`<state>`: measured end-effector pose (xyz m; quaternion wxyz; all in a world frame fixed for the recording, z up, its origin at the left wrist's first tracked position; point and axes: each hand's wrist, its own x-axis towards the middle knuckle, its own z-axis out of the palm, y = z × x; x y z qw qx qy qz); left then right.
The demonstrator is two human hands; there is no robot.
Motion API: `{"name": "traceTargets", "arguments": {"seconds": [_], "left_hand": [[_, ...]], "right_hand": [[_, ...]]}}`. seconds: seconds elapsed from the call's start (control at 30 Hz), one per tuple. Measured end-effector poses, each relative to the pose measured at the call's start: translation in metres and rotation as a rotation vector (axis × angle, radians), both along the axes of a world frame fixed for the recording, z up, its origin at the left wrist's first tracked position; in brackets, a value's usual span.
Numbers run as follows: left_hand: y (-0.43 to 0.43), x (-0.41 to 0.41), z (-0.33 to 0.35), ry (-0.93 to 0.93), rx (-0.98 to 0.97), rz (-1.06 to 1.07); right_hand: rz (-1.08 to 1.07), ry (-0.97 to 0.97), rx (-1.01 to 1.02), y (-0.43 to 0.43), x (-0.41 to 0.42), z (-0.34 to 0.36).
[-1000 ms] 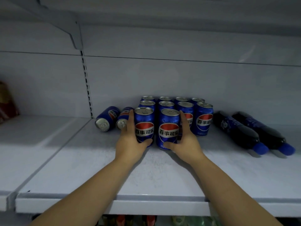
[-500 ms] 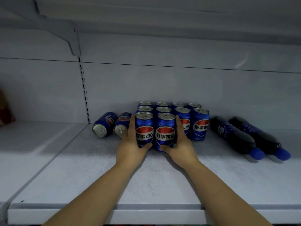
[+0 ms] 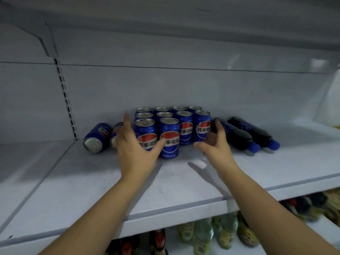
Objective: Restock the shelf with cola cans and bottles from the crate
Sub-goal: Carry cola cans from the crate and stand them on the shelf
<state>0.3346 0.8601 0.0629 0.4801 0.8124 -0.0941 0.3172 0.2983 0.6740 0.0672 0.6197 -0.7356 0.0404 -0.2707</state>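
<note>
Evidently we had just let go. Half a second before, both our hands were cupped round the front two cans (image 3: 170, 127). Now the left hand (image 3: 136, 150) was spread wide with straight fingers and gripped nothing. Its thumb lay across the face of that pair, though we could not tell whether it touched the metal. The right hand (image 3: 219, 146) had swung off toward three o'clock. It was just as open and empty, and it hung in the gap between the can block (image 3: 185, 126) and the nearer of the two bottles (image 3: 239, 137).

The block stood upright toward the back of the shelf (image 3: 165, 190), at twelve o'clock from our hands, with the front pair snug against the row behind. At nine o'clock from the block, two tipped cans (image 3: 97, 137) lay on their sides with their ends toward us. At three o'clock the dark bottles lay flat, blue caps pointing to about four o'clock. We could not see the crate.

We judged that this placement was finished and that the pair stood steady without us. Bare shelf remained at six o'clock for further rows. The next move looked to be either another load from the crate or righting the tipped cans and the bottles. Blurred drinks (image 3: 202, 234) showed on the level below.
</note>
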Motion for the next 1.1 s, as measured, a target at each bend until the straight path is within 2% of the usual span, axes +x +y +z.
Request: {"name": "traceTargets", "arguments": {"seconds": [0.17, 0.33, 0.53, 0.8, 1.1], "left_hand": [[-0.043, -0.045, 0.013, -0.016, -0.039, -0.220], [-0.111, -0.096, 0.013, -0.022, 0.001, -0.376], [-0.246, -0.189, -0.015, 0.052, -0.048, -0.606], [-0.435, -0.312, -0.049, 0.210, -0.023, -0.947], [-0.622, -0.375, -0.077, 0.294, 0.077, -1.260]], "right_hand": [[-0.119, 0.023, 0.015, -0.029, -0.045, -0.003], [-0.212, 0.005, 0.004, -0.083, -0.112, 0.000], [-0.356, 0.037, 0.015, -0.199, -0.236, -0.009], [-0.729, 0.112, 0.113, -0.349, -0.401, -0.038], [-1.021, 0.182, 0.215, -0.484, -0.487, -0.088]]}}
